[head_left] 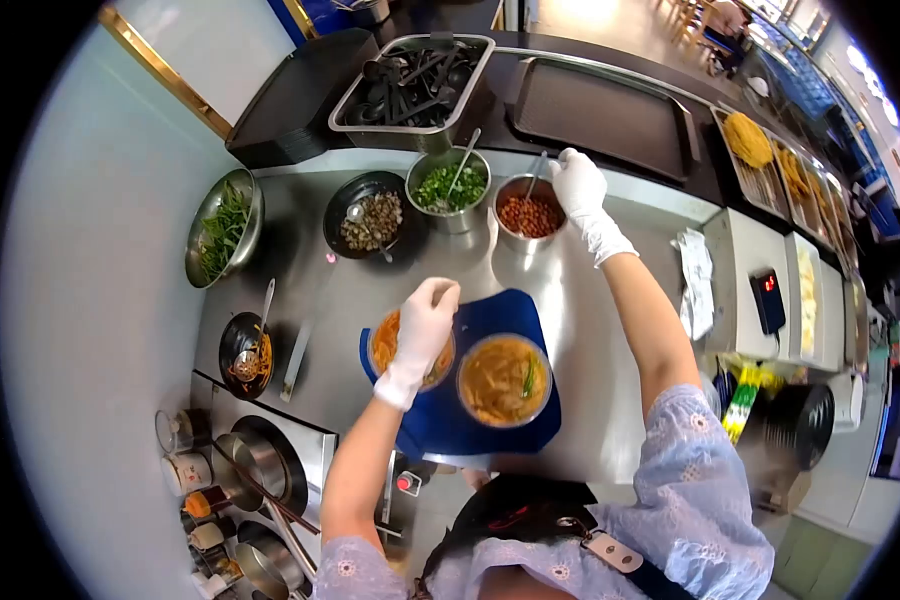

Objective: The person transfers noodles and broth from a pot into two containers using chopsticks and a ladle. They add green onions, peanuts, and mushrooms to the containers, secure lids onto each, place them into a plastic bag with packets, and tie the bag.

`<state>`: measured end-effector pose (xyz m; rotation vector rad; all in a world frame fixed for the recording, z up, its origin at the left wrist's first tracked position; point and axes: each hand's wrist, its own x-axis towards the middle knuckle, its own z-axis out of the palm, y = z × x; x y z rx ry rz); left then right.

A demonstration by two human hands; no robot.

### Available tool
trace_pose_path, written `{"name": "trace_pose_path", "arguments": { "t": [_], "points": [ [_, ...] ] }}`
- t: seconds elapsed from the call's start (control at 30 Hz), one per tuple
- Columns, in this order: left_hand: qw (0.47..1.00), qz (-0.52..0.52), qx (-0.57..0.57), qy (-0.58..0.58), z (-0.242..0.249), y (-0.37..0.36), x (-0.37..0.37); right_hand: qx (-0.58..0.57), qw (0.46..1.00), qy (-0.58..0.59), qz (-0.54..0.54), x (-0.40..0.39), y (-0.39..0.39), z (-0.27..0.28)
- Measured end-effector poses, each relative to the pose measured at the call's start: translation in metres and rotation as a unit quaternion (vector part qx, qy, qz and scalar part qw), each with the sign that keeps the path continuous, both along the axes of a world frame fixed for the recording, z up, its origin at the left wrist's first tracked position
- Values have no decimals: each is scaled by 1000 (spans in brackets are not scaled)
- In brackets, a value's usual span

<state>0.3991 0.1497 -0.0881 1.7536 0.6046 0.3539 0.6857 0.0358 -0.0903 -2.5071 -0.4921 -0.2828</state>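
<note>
Two bowls of orange-brown food rest on a blue tray (440, 425). My left hand (428, 325), in a white glove, is above the left bowl (382, 345) with its fingertips pinched together; anything between them is too small to make out. The right bowl (503, 380) has a green piece on top. My right hand (578, 185), also gloved, is closed at the upper rim of a metal pot of red-brown peanuts (530, 216), by the handle of a spoon (537, 172). Whether it grips that spoon is unclear.
Chopped greens in a pot (450, 188), a black bowl of brown bits (372, 220), a bowl of green vegetables (225, 230) and a small black bowl (246, 355) surround the tray. A bin of black spoons (410, 85) and a dark tray (605, 115) stand behind.
</note>
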Motion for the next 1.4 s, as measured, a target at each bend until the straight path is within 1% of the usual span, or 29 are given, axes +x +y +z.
{"name": "trace_pose_path", "arguments": {
  "t": [0.03, 0.1, 0.17, 0.2, 0.23, 0.27, 0.3, 0.33, 0.37, 0.43, 0.47, 0.5, 0.57, 0.6, 0.63, 0.67, 0.7, 0.77, 0.83, 0.9, 0.93, 0.97, 1.07, 1.17, 1.23, 1.3, 1.33, 1.37, 1.4],
  "points": [
    [1000, 9, 3, 3, -3, 9, 24, 14, 999, -27, 32, 5, 14, -1],
    [972, 103, -179, 111, -13, 25, 62, -42, 995, 7, 93, 7, 49, -3],
    [963, 169, -192, 88, -40, 48, 92, -7, 990, 83, 111, 2, 78, 0],
    [953, 197, -222, 69, -44, 55, 104, 28, 986, 158, 55, 9, 96, -6],
    [953, 201, -216, 65, -46, 60, 115, 92, 981, 164, 55, 25, 113, -30],
    [944, 234, -230, 47, -49, 64, 125, 289, 885, 361, 54, 37, 127, -40],
    [932, 267, -242, 27, -53, 68, 133, 457, 712, 530, 50, 41, 137, -32],
    [929, 296, -222, 10, -57, 70, 139, 521, 645, 559, 12, 42, 144, -25],
    [925, 315, -214, 5, -62, 72, 144, 520, 644, 561, 16, 43, 148, -20],
    [935, 264, -235, -31, -70, 82, 147, 440, 672, 595, 3, 50, 153, -24],
    [933, 268, -239, -30, -77, 83, 148, 445, 654, 612, 4, 52, 156, -26],
    [931, 289, -224, -18, -69, 78, 150, 438, 656, 615, 4, 50, 151, -23],
    [924, 318, -214, -2, -64, 74, 144, 368, 723, 574, 108, 40, 138, -12],
    [927, 304, -217, 22, -64, 74, 137, 331, 752, 547, 161, 35, 136, -15],
    [930, 289, -220, 46, -63, 74, 130, 322, 752, 552, 162, 27, 132, -19],
    [930, 285, -227, 48, -63, 74, 120, 259, 845, 393, 255, 18, 126, -25],
    [926, 292, -232, 51, -59, 73, 111, 187, 897, 216, 338, 5, 118, -31],
    [951, 232, -193, 61, -57, 70, 91, 143, 885, 191, 399, -26, 89, -14],
    [957, 224, -166, 77, -64, 67, 75, 183, 859, 195, 438, -51, 59, -4],
    [966, 194, -170, 25, -61, 60, 63, 238, 842, 94, 474, -69, 30, -1],
    [964, 197, -178, 4, -55, 54, 59, 193, 856, 46, 477, -75, 12, 9],
    [964, 197, -179, 5, -49, 52, 55, 193, 857, 47, 477, -80, 3, 14],
    [972, 172, -159, 15, -29, 48, 44, 79, 856, -138, 493, -89, -12, 16],
    [977, 142, -160, 0, -19, 44, 36, 65, 857, -122, 497, -103, -16, 0],
    [978, 132, -159, 4, -18, 43, 33, 96, 874, -99, 466, -122, -23, 3],
    [984, 111, -138, -13, -19, 37, 28, 196, 910, -23, 364, -139, -28, -2],
    [984, 105, -140, -12, -18, 35, 26, 272, 907, 68, 315, -147, -28, -4],
    [985, 96, -140, -12, -18, 34, 24, 292, 901, 199, 252, -153, -34, -3],
    [986, 89, -141, -14, -18, 33, 22, 327, 883, 271, 199, -156, -37, -1]
  ]
}}
